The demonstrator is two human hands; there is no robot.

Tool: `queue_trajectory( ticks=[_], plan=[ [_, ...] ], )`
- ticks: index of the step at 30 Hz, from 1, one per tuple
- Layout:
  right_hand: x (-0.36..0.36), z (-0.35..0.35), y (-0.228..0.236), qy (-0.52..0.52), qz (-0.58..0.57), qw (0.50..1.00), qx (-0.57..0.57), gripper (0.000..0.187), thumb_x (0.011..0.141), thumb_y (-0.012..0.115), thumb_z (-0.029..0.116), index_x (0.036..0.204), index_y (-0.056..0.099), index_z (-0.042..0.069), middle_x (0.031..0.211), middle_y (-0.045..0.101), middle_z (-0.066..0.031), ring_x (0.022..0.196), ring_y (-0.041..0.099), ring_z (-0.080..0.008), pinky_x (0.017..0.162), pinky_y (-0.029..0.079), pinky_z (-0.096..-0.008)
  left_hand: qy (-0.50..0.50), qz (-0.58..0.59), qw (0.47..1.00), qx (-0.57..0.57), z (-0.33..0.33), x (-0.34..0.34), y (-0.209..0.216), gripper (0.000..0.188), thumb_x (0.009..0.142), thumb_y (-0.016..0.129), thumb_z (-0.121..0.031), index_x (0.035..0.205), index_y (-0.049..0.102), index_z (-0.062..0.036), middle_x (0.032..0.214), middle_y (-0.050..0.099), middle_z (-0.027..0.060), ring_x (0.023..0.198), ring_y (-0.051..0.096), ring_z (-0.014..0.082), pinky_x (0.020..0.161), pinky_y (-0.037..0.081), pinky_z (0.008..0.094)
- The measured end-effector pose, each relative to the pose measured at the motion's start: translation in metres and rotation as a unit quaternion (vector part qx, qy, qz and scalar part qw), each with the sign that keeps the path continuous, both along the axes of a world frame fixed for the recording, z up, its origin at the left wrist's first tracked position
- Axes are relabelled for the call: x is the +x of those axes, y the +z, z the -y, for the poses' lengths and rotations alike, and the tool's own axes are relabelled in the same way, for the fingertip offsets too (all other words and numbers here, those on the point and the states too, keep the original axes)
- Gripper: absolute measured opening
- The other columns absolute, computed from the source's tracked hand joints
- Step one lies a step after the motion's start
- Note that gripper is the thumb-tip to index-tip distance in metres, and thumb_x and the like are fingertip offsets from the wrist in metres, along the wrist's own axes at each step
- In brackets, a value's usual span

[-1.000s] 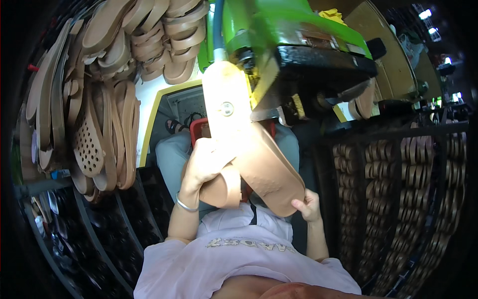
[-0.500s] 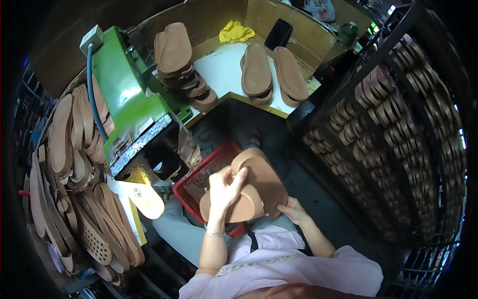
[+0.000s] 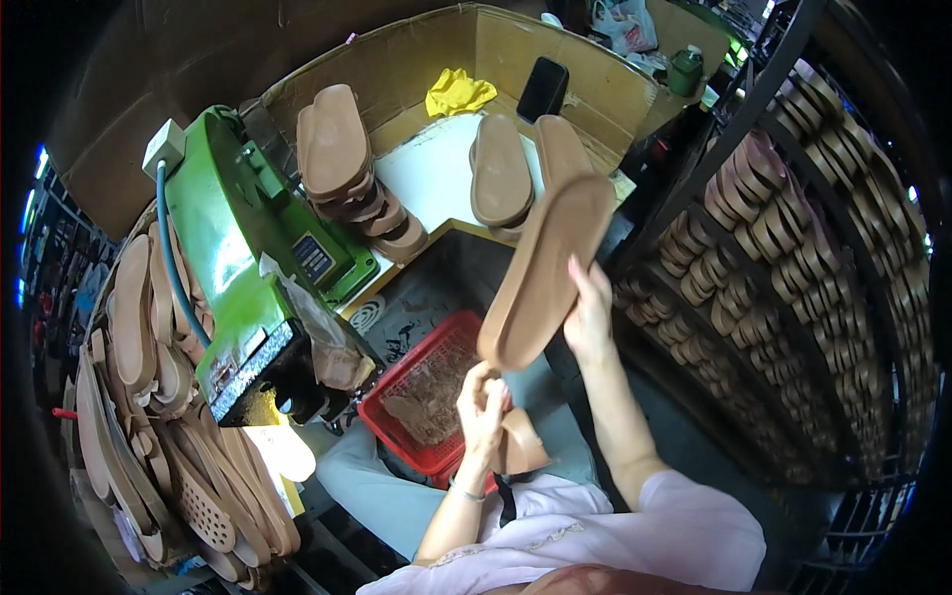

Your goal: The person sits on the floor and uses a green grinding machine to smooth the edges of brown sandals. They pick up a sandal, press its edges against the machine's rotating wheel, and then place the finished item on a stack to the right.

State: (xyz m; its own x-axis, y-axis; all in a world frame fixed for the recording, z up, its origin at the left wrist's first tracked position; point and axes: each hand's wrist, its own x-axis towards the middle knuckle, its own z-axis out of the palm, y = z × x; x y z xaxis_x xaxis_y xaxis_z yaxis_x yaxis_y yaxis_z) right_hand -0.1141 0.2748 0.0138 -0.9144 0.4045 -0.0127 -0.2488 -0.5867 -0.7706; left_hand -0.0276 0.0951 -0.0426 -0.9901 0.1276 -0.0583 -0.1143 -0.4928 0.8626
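My right hand (image 3: 589, 309) grips a long tan shoe sole (image 3: 547, 273) by its right edge and holds it up, tilted, in front of the table. Close under the sole's lower end is my left hand (image 3: 480, 409), its fingers closed. A second, shorter-looking tan sole (image 3: 521, 443) juts out beside the left hand, above my lap; the hand hides part of it. Behind the left hand, a red basket (image 3: 375, 416) with scraps in it stands low between the table and my legs.
A green machine (image 3: 228, 248) with a dark head stands at the left, beside piles of tan soles (image 3: 134, 307). On the white table lie stacked soles (image 3: 334, 144), a yellow cloth (image 3: 460, 93) and a black phone (image 3: 542, 89). A rack of soles (image 3: 764, 288) rises at the right.
My right hand has raised its sole upward and turned it. The left hand has moved slightly right and down, with the second sole turned beside it. The view has shifted, showing more basket.
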Motion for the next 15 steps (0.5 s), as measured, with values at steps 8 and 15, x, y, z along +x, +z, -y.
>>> queue_trajectory(
  ticks=[8, 15],
  plan=[
    [-0.252, -0.072, 0.008, -0.031, 0.140, 0.883, 0.446, 0.052, 0.092, 0.059, 0.023, 0.132, 0.043, -0.006, 0.123, 0.056, -0.0210, 0.110, 0.057, -0.0283, 0.095, 0.045, -0.0398, 0.238, 0.253, 0.932, 0.099, 0.105, -0.012, -0.058, 0.058, 0.096, 0.038, -0.054, 0.095, 0.062, -0.0012, 0.056, 0.052, 0.0036, 0.044, 0.045, 0.0148, 0.043, 0.039, 0.0275],
    [-0.256, -0.042, -0.005, -0.086, 0.268, 0.685, 0.672, 0.046, 0.087, 0.058, 0.022, 0.130, 0.050, 0.006, 0.128, 0.043, -0.0293, 0.123, 0.039, -0.0447, 0.105, 0.031, -0.0473, 0.327, 0.208, 0.893, 0.230, 0.156, -0.003, -0.050, 0.055, 0.093, 0.043, -0.059, 0.082, 0.060, -0.0078, 0.057, 0.053, -0.0011, 0.043, 0.048, 0.0113, 0.042, 0.043, 0.0233]
  ],
)
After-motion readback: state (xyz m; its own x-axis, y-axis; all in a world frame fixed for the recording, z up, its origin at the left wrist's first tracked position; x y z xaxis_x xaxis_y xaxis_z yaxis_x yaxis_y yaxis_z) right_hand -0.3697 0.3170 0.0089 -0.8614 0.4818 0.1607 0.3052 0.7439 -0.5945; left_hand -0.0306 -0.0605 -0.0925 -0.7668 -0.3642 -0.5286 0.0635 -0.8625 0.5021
